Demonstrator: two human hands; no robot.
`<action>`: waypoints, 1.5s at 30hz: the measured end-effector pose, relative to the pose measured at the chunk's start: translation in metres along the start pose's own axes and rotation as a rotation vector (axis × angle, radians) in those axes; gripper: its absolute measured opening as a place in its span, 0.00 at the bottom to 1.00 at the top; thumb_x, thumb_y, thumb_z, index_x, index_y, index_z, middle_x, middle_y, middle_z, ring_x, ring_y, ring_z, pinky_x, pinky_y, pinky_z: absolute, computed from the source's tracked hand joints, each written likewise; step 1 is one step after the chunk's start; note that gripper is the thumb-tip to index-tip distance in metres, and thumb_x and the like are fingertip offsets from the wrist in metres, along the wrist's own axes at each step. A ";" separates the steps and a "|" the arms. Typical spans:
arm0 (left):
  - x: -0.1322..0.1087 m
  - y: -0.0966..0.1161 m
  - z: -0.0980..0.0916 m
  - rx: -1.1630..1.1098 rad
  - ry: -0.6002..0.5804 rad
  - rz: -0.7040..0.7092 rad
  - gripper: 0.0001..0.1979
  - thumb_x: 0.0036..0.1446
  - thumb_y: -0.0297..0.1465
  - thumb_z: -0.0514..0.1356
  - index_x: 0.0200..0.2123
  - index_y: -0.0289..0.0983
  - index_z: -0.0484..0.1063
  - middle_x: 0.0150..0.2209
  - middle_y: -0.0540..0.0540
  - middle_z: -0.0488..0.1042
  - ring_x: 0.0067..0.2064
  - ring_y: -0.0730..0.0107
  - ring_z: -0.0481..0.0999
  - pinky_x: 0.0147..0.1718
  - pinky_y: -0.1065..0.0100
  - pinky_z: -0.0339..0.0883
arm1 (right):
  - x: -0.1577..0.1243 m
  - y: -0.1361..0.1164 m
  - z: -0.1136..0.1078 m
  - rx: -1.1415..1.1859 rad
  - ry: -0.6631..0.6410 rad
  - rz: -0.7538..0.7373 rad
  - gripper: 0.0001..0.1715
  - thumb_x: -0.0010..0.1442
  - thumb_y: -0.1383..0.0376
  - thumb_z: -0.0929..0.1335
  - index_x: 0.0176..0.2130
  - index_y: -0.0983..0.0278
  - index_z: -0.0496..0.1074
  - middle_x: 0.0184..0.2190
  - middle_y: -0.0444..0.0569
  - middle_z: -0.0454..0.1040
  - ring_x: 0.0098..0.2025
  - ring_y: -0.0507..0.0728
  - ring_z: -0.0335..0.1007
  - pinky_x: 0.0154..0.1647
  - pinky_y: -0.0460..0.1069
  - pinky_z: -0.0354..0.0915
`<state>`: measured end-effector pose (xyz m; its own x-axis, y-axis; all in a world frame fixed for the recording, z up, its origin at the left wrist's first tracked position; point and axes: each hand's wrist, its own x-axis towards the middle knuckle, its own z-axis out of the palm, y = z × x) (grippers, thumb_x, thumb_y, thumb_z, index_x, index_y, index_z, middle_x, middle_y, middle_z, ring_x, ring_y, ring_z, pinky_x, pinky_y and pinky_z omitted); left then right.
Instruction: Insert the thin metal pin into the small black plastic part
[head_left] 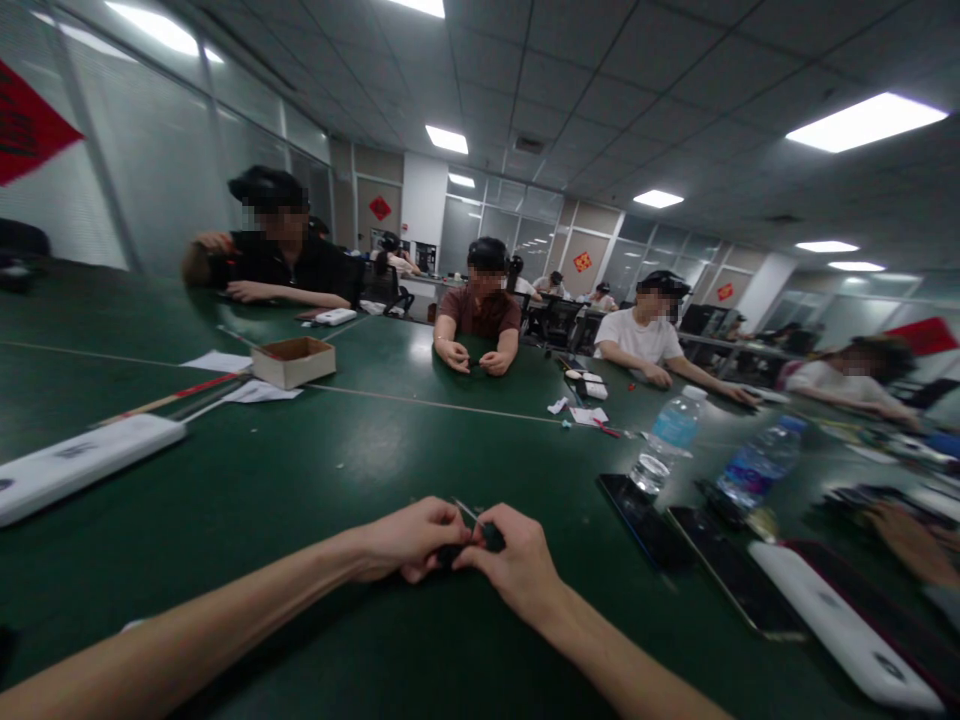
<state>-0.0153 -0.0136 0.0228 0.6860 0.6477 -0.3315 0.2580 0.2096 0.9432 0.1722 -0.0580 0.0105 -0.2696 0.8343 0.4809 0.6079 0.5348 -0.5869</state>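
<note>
My left hand (409, 540) and my right hand (517, 565) meet low in the head view, just above the dark green table (247, 510). Between the fingers of both hands sits a small black object (492, 537), partly hidden by them. A thin silvery pin or wire (465, 510) sticks up and to the left from it. I cannot tell what the black object is. Both hands grip it, and their fingertips nearly touch each other.
To the right stand two plastic water bottles (667, 440), dark smartphones (643, 522) and a long white case (840, 625). To the left lie another white case (82, 465) and an open cardboard box (292, 361). Several co-workers sit around the table.
</note>
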 end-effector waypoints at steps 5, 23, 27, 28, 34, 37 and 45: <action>0.002 -0.001 -0.001 -0.218 -0.003 0.064 0.19 0.52 0.45 0.61 0.41 0.38 0.65 0.21 0.56 0.61 0.19 0.81 0.57 0.17 0.77 0.48 | 0.003 0.006 0.000 0.083 0.074 0.121 0.13 0.52 0.57 0.72 0.33 0.62 0.70 0.28 0.43 0.70 0.29 0.52 0.66 0.32 0.46 0.59; 0.014 -0.013 0.003 -0.232 0.126 0.418 0.13 0.59 0.37 0.56 0.45 0.36 0.66 0.40 0.43 0.70 0.41 0.65 0.72 0.38 0.64 0.67 | 0.015 0.022 -0.018 0.244 -0.115 0.227 0.07 0.59 0.62 0.66 0.35 0.64 0.71 0.26 0.42 0.70 0.26 0.50 0.64 0.27 0.44 0.58; 0.012 -0.012 0.002 -0.189 0.176 0.435 0.14 0.58 0.36 0.57 0.46 0.36 0.67 0.42 0.43 0.71 0.42 0.64 0.72 0.39 0.64 0.67 | 0.012 0.018 -0.027 0.171 -0.173 0.166 0.07 0.60 0.63 0.65 0.37 0.63 0.71 0.30 0.43 0.71 0.30 0.51 0.66 0.30 0.45 0.60; 0.011 -0.012 0.002 -0.178 0.192 0.438 0.14 0.58 0.36 0.57 0.46 0.36 0.67 0.42 0.43 0.71 0.43 0.64 0.72 0.40 0.63 0.67 | 0.011 0.017 -0.029 0.147 -0.184 0.152 0.07 0.60 0.63 0.65 0.38 0.63 0.71 0.30 0.43 0.71 0.31 0.51 0.66 0.30 0.45 0.60; 0.011 -0.012 0.001 -0.100 0.275 0.469 0.13 0.57 0.34 0.57 0.46 0.37 0.67 0.41 0.44 0.73 0.43 0.65 0.73 0.45 0.62 0.66 | 0.000 0.015 -0.028 -0.041 -0.076 0.034 0.12 0.62 0.67 0.63 0.47 0.62 0.67 0.39 0.46 0.71 0.38 0.53 0.67 0.40 0.47 0.62; 0.013 -0.013 0.001 0.004 0.378 0.499 0.13 0.56 0.33 0.59 0.45 0.38 0.68 0.42 0.45 0.73 0.43 0.64 0.73 0.46 0.61 0.65 | -0.005 0.019 -0.029 -0.167 -0.115 -0.023 0.14 0.62 0.66 0.62 0.49 0.61 0.65 0.40 0.47 0.70 0.36 0.53 0.67 0.36 0.47 0.62; 0.013 -0.012 0.000 0.164 0.454 0.537 0.13 0.55 0.34 0.59 0.44 0.40 0.69 0.43 0.46 0.73 0.45 0.64 0.73 0.47 0.62 0.66 | -0.008 0.028 -0.032 -0.360 -0.174 -0.029 0.11 0.65 0.62 0.60 0.44 0.60 0.68 0.32 0.45 0.68 0.29 0.51 0.64 0.31 0.46 0.59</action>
<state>-0.0102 -0.0078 0.0068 0.4054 0.8784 0.2530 0.0880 -0.3130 0.9457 0.2152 -0.0541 0.0110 -0.3944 0.8463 0.3581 0.8128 0.5031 -0.2938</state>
